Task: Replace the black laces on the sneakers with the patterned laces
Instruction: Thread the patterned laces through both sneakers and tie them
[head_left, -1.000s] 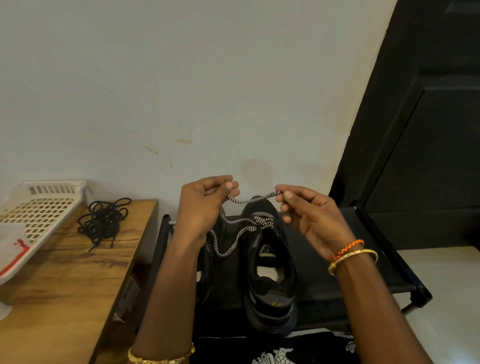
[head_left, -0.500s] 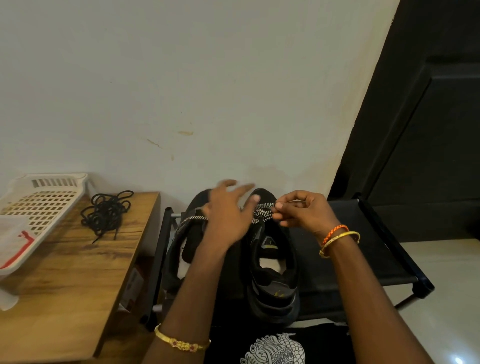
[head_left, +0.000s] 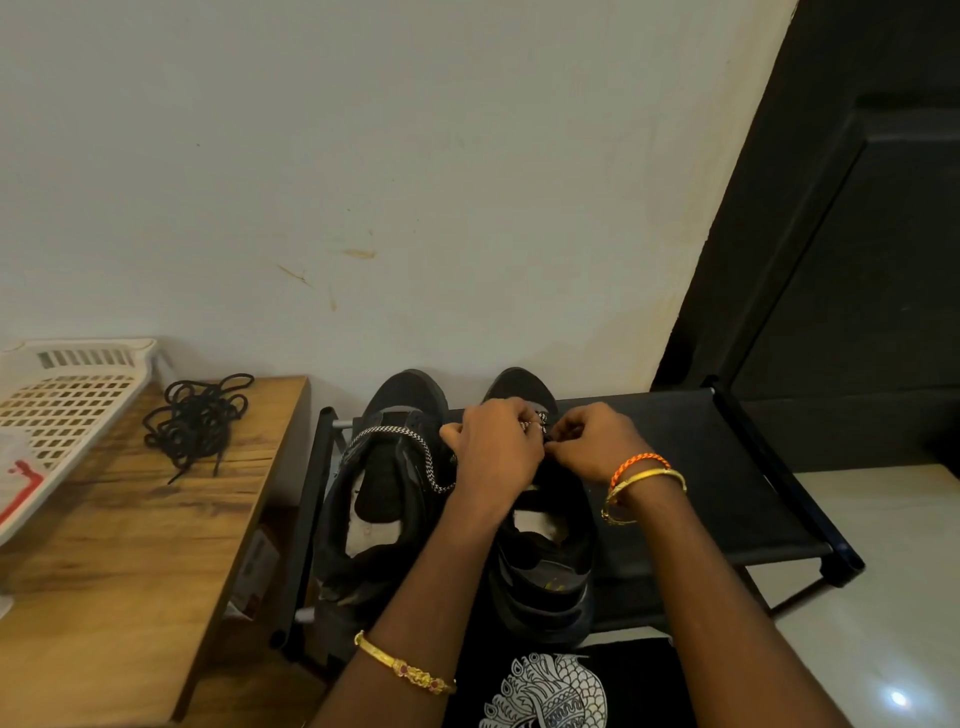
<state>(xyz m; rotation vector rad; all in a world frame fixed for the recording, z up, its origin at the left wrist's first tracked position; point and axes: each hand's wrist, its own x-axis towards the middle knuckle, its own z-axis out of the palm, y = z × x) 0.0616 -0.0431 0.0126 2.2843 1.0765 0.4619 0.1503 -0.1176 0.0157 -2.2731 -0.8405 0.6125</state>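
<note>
Left hand (head_left: 496, 447) has been brought down from open to pinching the patterned lace (head_left: 423, 457) beside the right hand (head_left: 592, 441), also pinching, at centre frame over the right sneaker (head_left: 545, 577). Tightening likely; black laces (head_left: 200, 421) discarded left.

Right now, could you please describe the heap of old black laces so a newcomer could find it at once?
Start at the wooden table left of the black shoe rack. At its far end, just right of the white plastic basket, lies the tangle of black laces. It is the only loose, plain black cord; the patterned lace is on the sneakers.
</note>
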